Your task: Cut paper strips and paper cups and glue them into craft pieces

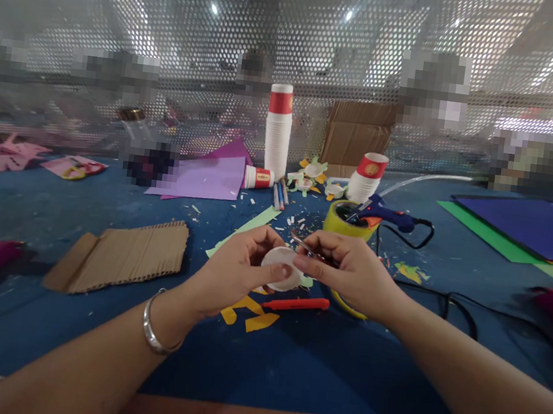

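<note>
My left hand (231, 272) is closed on a white round paper cup bottom (280, 261), thumb on its face and fingers behind. From the right, my right hand (352, 267) grips a pair of scissors (309, 246), its fingertips at the disc's edge; the metal blades point up and left, and most of the handle is hidden in the fingers. Just below the hands lies a red marker (297, 303) beside orange paper scraps (260, 321). A yellow tape roll (335, 222) stands behind my right hand, with a blue glue gun (389, 214) resting on it.
A tall paper cup stack (277, 133) and a shorter stack (367, 178) stand at the back. Corrugated cardboard (132, 256) lies left, purple paper (204, 177) behind it. Coloured sheets (520, 227) lie right. A black cable (440, 293) crosses the right side. Small paper turtle-like crafts (304, 182) sit behind.
</note>
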{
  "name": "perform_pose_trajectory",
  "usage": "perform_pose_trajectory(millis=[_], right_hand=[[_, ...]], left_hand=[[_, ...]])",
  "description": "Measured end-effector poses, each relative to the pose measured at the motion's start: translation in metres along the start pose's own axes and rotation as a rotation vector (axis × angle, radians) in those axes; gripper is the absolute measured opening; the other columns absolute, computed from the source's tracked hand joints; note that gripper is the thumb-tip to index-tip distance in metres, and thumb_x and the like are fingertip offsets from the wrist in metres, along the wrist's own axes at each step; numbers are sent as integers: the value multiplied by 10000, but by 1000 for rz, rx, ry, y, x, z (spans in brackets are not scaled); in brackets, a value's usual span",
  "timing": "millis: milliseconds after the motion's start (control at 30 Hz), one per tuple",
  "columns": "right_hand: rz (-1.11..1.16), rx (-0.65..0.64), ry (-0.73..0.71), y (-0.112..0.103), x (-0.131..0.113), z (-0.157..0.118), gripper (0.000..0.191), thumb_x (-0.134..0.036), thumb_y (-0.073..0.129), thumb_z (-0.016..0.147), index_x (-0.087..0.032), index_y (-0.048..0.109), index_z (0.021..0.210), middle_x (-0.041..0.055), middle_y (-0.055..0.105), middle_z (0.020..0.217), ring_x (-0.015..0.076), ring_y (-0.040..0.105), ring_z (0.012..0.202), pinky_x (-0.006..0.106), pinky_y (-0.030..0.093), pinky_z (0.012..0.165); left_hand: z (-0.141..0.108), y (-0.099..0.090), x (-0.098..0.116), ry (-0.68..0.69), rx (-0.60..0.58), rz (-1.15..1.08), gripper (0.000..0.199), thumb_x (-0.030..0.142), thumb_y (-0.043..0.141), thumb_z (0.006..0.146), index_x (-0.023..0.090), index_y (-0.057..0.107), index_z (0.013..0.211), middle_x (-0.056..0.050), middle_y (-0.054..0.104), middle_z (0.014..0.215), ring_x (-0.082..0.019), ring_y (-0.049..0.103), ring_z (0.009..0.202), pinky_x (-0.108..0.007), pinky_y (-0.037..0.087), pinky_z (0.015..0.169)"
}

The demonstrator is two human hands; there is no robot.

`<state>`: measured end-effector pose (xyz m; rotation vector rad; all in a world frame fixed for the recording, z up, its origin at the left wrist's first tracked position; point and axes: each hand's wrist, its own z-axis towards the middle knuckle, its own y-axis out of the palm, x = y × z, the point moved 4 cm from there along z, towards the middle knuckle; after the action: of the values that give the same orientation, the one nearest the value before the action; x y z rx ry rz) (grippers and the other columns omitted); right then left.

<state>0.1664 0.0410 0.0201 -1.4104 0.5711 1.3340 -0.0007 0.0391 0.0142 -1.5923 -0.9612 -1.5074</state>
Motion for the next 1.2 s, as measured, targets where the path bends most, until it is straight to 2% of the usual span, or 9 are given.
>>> perform_pose_trajectory(millis=[200,333,467,567,700,867,1033,1200], right_hand=[[18,-11,9,-2,1,0,345,-511,664,853,-169,629,830,12,595,744,138,534,664,264,437,600],[42,-15,27,-2,2,-1,343,-516,672,844,-177,622,832,10,595,755,138,539,676,256,442,608],[55,-32,32,1,0,-1,368,-542,698,812,-183,617,807,-1,580,731,134,530,656,252,438,591],[53,-27,18,1,-1,-2,384,-559,695,813,-184,614,800,-1,574,728,134,524,654,249,435,582],[29,24,-37,-5,-5,-2,377,-557,659,852,-183,613,823,12,592,774,139,537,690,250,439,601],[-135,102,-89,-15,-9,-2,388,-558,567,919,-187,584,804,23,600,796,138,523,687,256,409,592],[-281,114,-94,-15,-5,-4,367,-550,528,946,-193,613,957,9,602,774,142,534,667,258,398,572],[-423,69,-45,-11,-2,-4,359,-532,513,950,-191,617,995,24,659,778,147,568,643,261,374,553]], left_hand=[[-2,3,1,-40,-42,-197,240,274,776,791,167,565,830,29,603,753,-94,584,669,-216,514,614],[-2,8,-2,-178,-68,-399,206,349,692,862,156,626,829,-16,626,789,-142,613,719,-275,576,634],[-2,11,-5,-314,-110,-479,169,300,664,880,135,655,909,-72,685,846,-176,663,764,-303,598,673],[-3,12,-5,-351,-137,-515,146,256,641,878,123,663,935,-82,700,859,-176,679,785,-291,592,711],[-2,7,1,-308,-96,-569,89,191,681,807,144,648,875,-29,677,820,-139,672,738,-244,570,710],[2,-5,7,-202,-32,-501,168,233,740,764,176,629,877,-11,655,838,-137,652,757,-271,574,740],[7,-15,6,-85,51,-470,158,232,746,777,174,637,876,-14,652,840,-134,621,761,-280,575,730],[8,-16,7,1,57,-428,174,249,746,791,164,653,912,-22,637,854,-141,612,764,-286,570,724]])
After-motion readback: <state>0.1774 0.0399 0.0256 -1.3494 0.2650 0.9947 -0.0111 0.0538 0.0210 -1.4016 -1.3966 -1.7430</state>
